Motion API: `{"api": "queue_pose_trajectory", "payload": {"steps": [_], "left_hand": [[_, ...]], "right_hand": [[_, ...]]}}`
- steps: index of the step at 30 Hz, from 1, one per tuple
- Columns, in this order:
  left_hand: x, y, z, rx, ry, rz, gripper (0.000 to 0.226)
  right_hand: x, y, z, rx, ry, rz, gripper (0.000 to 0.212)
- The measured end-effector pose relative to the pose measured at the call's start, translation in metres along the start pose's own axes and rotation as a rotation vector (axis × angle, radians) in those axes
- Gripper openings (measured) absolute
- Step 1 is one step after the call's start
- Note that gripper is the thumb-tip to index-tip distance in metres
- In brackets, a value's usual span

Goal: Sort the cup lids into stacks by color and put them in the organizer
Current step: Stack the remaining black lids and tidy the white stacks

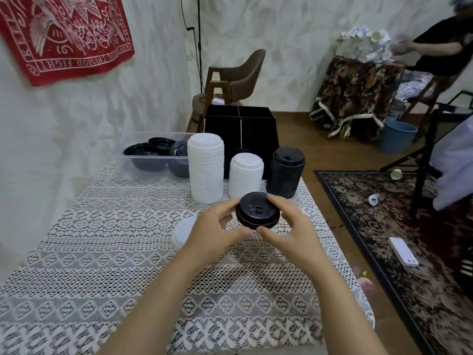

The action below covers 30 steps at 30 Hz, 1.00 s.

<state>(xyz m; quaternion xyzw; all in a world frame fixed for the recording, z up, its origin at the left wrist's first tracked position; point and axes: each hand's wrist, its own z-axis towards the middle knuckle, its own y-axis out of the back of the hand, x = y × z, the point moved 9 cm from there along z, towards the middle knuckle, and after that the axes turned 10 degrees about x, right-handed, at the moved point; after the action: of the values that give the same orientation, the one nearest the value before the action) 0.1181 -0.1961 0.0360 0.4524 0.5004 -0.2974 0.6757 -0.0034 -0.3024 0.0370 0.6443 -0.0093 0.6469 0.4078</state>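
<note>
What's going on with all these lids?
A person is sorting cup lids by color. The left hand and right hand hold a few black lids above the table. A tall white stack, a shorter white stack and a black stack stand in front of the black organizer. One loose white lid lies by the left hand; a clear bin holds more dark lids.

- small black lid stack [257, 213]: few lids nested, top up, tilted slightly toward viewer; centre of frame, off table, gripped at rim between left hand [215, 234] and right hand [286, 226].
- tall white lid stack [205, 167]: upright, above centre.
- short white lid stack [246, 175]: upright, just right of tall one.
- tall black lid stack [285, 172]: upright, just right of short white.
- loose white lid [183, 233]: flat, left of centre, partly hidden.
- organizer [242, 129]: black, divided compartments, upper centre behind stacks.
</note>
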Motion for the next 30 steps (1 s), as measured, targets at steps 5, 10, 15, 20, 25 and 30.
{"api": "queue_pose_trajectory", "payload": {"steps": [5,10,15,20,25,30], "left_hand": [[-0.01,-0.014,0.032,-0.005,-0.033,0.016,0.056],[-0.03,-0.024,0.068,-0.001,-0.093,0.093,0.058],[-0.044,-0.026,0.103,-0.015,-0.113,0.089,0.066],[-0.053,-0.03,0.135,-0.019,-0.132,0.166,0.061],[-0.059,-0.037,0.16,-0.029,-0.121,0.329,0.056],[-0.055,-0.042,0.174,-0.029,-0.059,0.388,0.052]], "right_hand": [[-0.008,0.03,0.012,-0.037,0.017,0.007,0.067],[-0.012,0.06,0.029,-0.099,0.058,-0.022,0.068],[-0.015,0.085,0.058,-0.157,0.115,0.0,0.065],[-0.021,0.1,0.084,-0.185,0.12,0.0,0.064],[-0.026,0.106,0.103,-0.186,0.135,-0.002,0.059],[-0.037,0.107,0.117,-0.179,0.12,-0.03,0.055]]}}
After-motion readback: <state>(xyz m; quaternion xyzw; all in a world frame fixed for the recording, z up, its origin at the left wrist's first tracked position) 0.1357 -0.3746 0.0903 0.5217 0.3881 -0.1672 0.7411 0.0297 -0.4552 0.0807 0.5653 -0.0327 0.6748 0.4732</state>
